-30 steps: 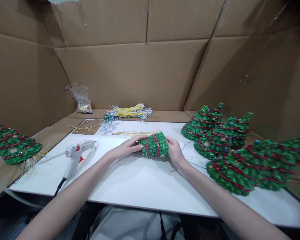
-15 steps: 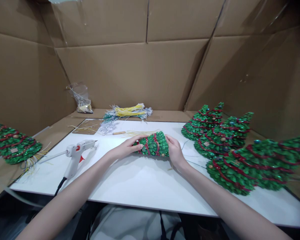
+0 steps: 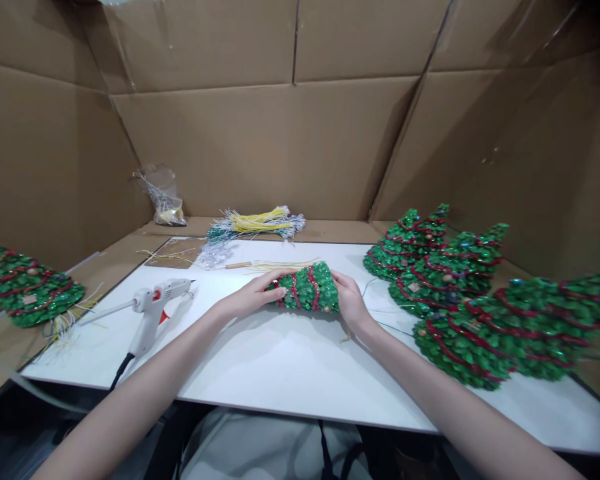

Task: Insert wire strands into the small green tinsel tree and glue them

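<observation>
A small green tinsel Christmas tree (image 3: 310, 289) with red garland lies on its side between my hands, just above or on the white board. My left hand (image 3: 259, 293) is wrapped round its narrow end at the left, thumb on top. At the wide base, my right hand (image 3: 351, 300) grips the edge; its fingers are partly hidden behind the tree. A thin wire end shows below my right wrist. Just beyond the tree lie pale yellow wires (image 3: 285, 265) beside a small wooden-handled tool (image 3: 237, 265).
A white glue gun (image 3: 153, 313) lies to the left, its cord running off the front edge. Several finished-looking trees (image 3: 460, 333) stand at the right, another tree (image 3: 30, 293) at far left. Bundled wires (image 3: 257, 222) and a plastic bag (image 3: 164, 197) sit at the back by cardboard walls (image 3: 260, 147).
Almost nothing differs. My right hand's fingers have shifted slightly at the tree's base; the tree and my left hand stay in place.
</observation>
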A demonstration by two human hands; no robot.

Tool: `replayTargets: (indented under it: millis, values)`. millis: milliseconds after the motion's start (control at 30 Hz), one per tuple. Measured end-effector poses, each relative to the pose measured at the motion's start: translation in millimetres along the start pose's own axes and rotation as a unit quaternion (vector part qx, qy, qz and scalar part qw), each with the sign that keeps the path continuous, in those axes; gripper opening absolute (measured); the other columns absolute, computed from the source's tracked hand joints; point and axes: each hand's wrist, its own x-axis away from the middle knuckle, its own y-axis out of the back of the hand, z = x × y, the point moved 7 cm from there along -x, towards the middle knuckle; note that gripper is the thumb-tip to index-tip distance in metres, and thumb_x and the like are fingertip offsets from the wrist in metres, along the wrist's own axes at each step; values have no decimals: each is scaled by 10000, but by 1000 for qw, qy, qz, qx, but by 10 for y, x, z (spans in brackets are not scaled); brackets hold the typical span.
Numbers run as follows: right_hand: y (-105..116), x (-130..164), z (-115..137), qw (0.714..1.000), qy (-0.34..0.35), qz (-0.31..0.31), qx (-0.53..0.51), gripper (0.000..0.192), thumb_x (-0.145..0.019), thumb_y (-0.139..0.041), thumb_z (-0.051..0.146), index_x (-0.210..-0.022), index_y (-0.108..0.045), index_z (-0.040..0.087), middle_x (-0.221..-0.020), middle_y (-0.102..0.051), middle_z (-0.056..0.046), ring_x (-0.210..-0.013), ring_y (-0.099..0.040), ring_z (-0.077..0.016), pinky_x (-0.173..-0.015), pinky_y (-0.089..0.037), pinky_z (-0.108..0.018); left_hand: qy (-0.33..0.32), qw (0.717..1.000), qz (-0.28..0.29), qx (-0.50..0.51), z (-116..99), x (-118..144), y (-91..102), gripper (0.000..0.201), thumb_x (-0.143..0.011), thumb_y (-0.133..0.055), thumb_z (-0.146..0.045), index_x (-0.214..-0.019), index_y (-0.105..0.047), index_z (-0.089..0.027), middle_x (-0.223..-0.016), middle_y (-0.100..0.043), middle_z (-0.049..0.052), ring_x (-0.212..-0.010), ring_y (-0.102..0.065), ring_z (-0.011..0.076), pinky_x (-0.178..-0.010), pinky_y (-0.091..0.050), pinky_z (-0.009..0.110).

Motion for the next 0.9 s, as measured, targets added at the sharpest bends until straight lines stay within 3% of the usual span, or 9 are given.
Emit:
replayTargets:
  millis: [300, 633, 900]
  values:
    - [-9, 10, -20, 1000, -11, 9, -10, 337, -737, -508, 489, -687, -614, 173, -600, -578, -15, -607, -513, -182, -541, -402, -285, 3, 1000, -11, 14, 9, 2, -3, 472, -877, -481, -386, -1326, -430, -251, -1387, -430, 55, -1259, -393, 247, -1041, -324, 374]
    - [11, 71, 147, 1000, 24, -18, 5, 323, -790, -488, 459, -623, -479, 183, -593, -446, 18, -584, -381, -128, -514, -311, -235, 9, 1000, -12, 12, 19, 7, -6, 469, -880, -473, -390, -1322, -430, -241, -1387, -428, 59, -1244, -407, 245, -1037, -329, 370]
    - [-13, 6, 29, 1000, 7, 22, -17, 257, -753, -521, 413, -754, -608, 172, -717, -599, -24, -734, -516, -190, -650, -418, -281, 5, 1000, -6, 0, -5, 2, -7, 458, -889, -464, -362, -1329, -419, -243, -1387, -422, 61, -1250, -399, 241, -1034, -332, 363]
